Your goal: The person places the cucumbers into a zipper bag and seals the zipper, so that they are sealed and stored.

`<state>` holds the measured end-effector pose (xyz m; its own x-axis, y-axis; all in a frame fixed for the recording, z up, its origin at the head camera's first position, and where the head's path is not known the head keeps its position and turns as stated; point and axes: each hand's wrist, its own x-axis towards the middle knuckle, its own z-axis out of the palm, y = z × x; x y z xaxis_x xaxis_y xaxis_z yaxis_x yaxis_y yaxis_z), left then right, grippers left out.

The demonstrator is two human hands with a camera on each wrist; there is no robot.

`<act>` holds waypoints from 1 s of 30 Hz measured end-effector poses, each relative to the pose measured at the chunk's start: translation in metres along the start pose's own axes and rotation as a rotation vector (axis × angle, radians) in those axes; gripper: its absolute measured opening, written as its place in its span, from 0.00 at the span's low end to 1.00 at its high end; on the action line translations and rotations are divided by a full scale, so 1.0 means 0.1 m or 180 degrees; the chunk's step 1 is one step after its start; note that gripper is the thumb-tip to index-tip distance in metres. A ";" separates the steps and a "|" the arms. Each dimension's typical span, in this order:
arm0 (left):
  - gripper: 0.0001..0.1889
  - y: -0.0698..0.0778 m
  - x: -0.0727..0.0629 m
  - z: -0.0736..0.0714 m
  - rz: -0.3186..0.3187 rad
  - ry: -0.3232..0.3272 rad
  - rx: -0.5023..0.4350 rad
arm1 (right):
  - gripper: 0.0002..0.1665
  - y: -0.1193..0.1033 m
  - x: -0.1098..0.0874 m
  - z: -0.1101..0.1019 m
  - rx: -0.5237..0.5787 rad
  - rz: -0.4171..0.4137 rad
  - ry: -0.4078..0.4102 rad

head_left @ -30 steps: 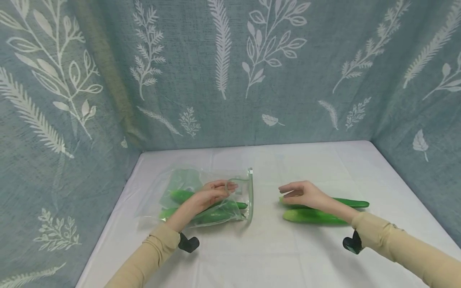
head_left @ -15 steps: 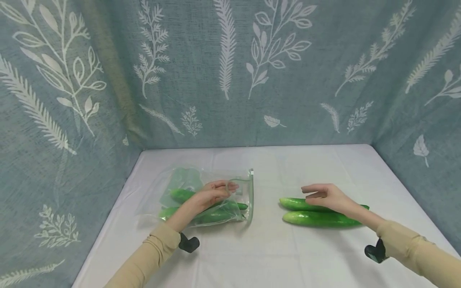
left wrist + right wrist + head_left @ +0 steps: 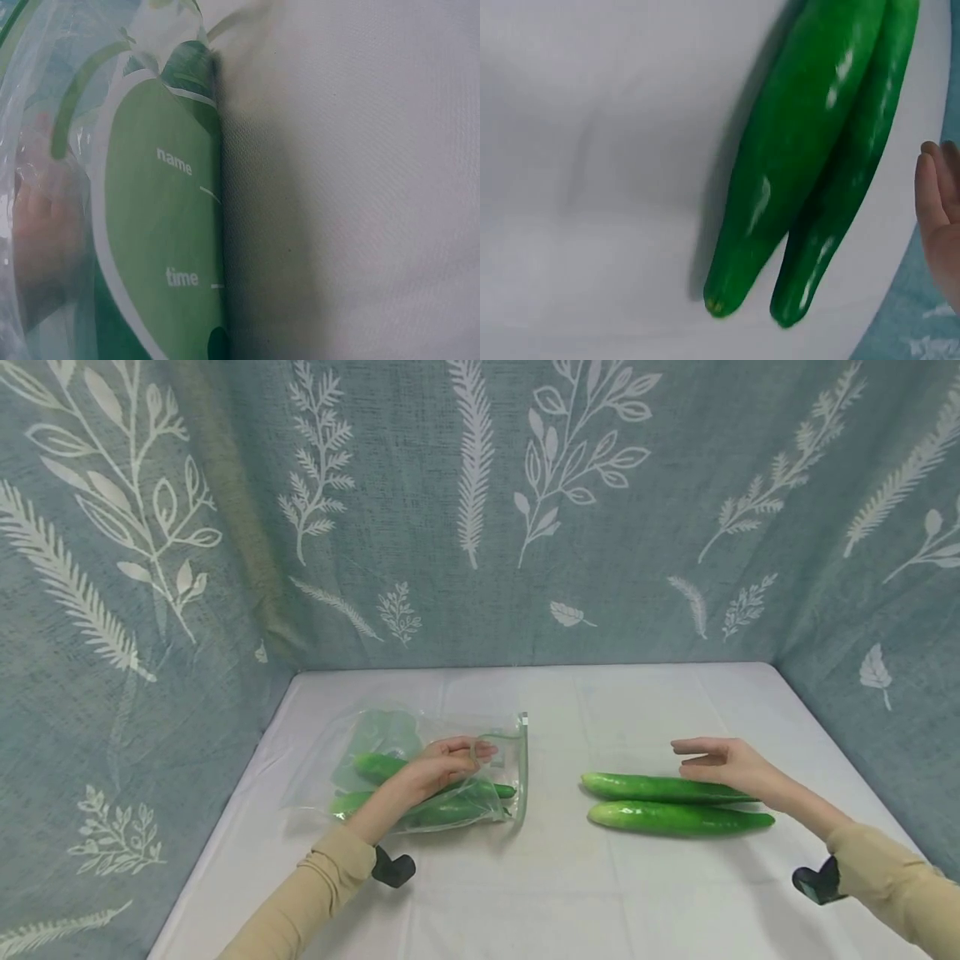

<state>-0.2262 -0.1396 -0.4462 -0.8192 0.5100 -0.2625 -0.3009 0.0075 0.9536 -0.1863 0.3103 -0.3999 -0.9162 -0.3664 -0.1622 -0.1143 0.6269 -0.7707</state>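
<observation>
On the left of the table lies a clear zip-top bag (image 3: pixel 315 777) with green printing, its zip edge at the right. Cucumbers (image 3: pixel 450 810) show through its film. My left hand (image 3: pixel 438 760) is at the bag's mouth and holds back the upper edge; in the left wrist view that hand (image 3: pixel 49 232) is blurred behind plastic. My right hand (image 3: pixel 731 764), fingers extended and holding nothing, is above the right end of two loose cucumbers: the rear cucumber (image 3: pixel 645 787) and the front cucumber (image 3: pixel 675 818), side by side. The right wrist view shows both.
A white cloth covers the table (image 3: pixel 555 893). Blue-green curtains (image 3: pixel 420 510) with white leaf patterns hang behind it and along both sides. Each wrist carries a small black camera, the left camera (image 3: pixel 393 867) below the cuff.
My right hand has slid rightward over the two loose cucumbers, from their left ends to near their right ends, uncovering them. My left hand and the bag have stayed put.
</observation>
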 end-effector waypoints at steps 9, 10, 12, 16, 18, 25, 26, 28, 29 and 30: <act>0.25 -0.02 -0.01 0.00 0.0000 -0.0011 -0.0004 | 0.34 0.21 -0.10 -0.32 -0.0435 0.0155 0.0055; 0.24 -0.02 -0.01 0.00 0.0000 -0.0003 -0.0005 | 0.34 0.25 -0.12 -0.36 -0.0426 0.0161 0.0021; 0.22 -0.03 -0.01 0.00 0.0020 -0.0011 -0.0003 | 0.34 0.32 -0.14 -0.42 -0.0372 0.0236 -0.0052; 0.20 -0.03 -0.01 0.00 0.0019 0.0006 -0.0034 | 0.36 0.45 -0.19 -0.52 -0.0225 0.0328 -0.0151; 0.20 -0.03 -0.01 0.00 0.0015 -0.0002 -0.0021 | 0.36 0.52 -0.22 -0.56 -0.0194 0.0380 -0.0142; 0.21 -0.02 0.00 0.01 -0.0022 -0.0005 -0.0017 | 0.37 0.69 -0.29 -0.60 0.0022 0.0571 -0.0250; 0.21 -0.02 0.00 0.01 -0.0024 -0.0003 -0.0016 | 0.37 0.70 -0.30 -0.59 0.0072 0.0606 -0.0300; 0.20 -0.01 -0.01 0.01 -0.0026 -0.0004 -0.0022 | 0.38 0.71 -0.31 -0.57 0.0157 0.0684 -0.0394; 0.21 0.00 -0.01 0.01 -0.0026 0.0000 -0.0021 | 0.38 0.71 -0.31 -0.56 0.0198 0.0712 -0.0432; 0.21 0.00 -0.01 0.01 -0.0021 0.0003 -0.0026 | 0.38 0.72 -0.32 -0.54 0.0239 0.0733 -0.0460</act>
<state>-0.2251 -0.1391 -0.4457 -0.8175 0.5092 -0.2690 -0.3103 0.0039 0.9506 -0.1862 0.4042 -0.4165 -0.8499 -0.3177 -0.4204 0.1244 0.6543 -0.7459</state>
